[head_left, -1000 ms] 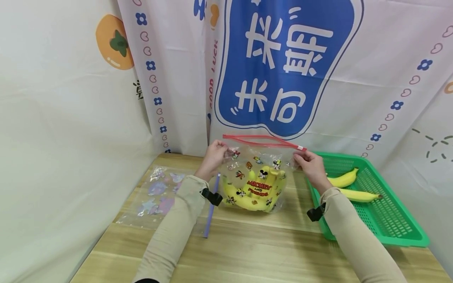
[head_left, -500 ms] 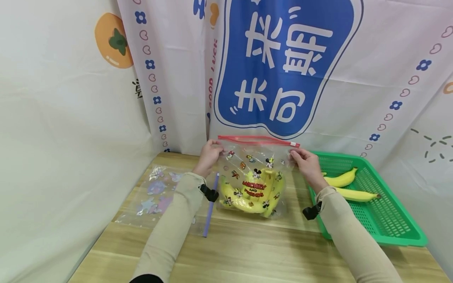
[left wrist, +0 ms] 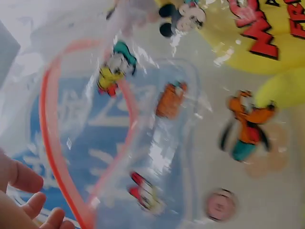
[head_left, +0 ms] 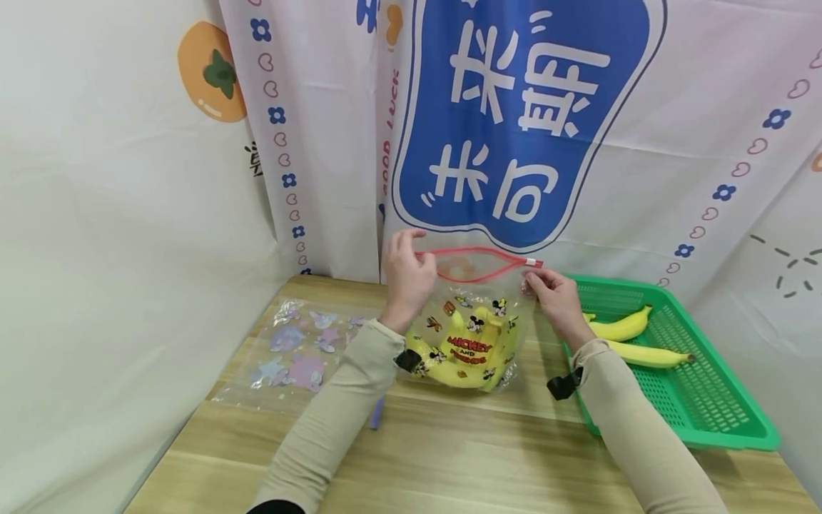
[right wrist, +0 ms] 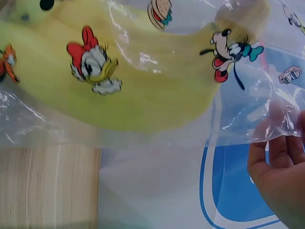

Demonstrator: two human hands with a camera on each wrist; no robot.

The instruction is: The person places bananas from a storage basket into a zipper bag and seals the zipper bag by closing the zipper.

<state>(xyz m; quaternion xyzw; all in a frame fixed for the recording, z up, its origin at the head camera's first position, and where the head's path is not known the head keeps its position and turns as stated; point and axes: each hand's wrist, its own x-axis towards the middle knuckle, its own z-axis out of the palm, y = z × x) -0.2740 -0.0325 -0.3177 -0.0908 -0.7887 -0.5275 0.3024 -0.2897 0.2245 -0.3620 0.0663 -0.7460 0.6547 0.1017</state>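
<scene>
A clear zip bag [head_left: 470, 345] with a cartoon print and red lettering stands upright on the table, several yellow bananas [head_left: 449, 376] inside it. Its red zip edge [head_left: 475, 279] bows apart into a wide mouth, and a white slider [head_left: 531, 262] sits at the right end. My right hand [head_left: 557, 303] pinches the bag's upper right side between thumb and fingers, just below the slider. At the left end of the mouth is my left hand [head_left: 409, 282], fingers and thumb apart. In the left wrist view its fingertips [left wrist: 28, 179] are beside the red edge.
A green basket [head_left: 726, 378] with bananas [head_left: 648, 355] stands to the right, partly behind my right forearm. On the left a flat clear bag [head_left: 282, 371] with pastel prints and a purple strip [head_left: 377, 414] lies on the wooden table [head_left: 475, 464]. A printed cloth [head_left: 334, 178] hangs behind.
My left hand has let go of the bag's upper left corner and moved right and up over the mouth's left end. The mouth has widened. My right hand keeps its pinch.
</scene>
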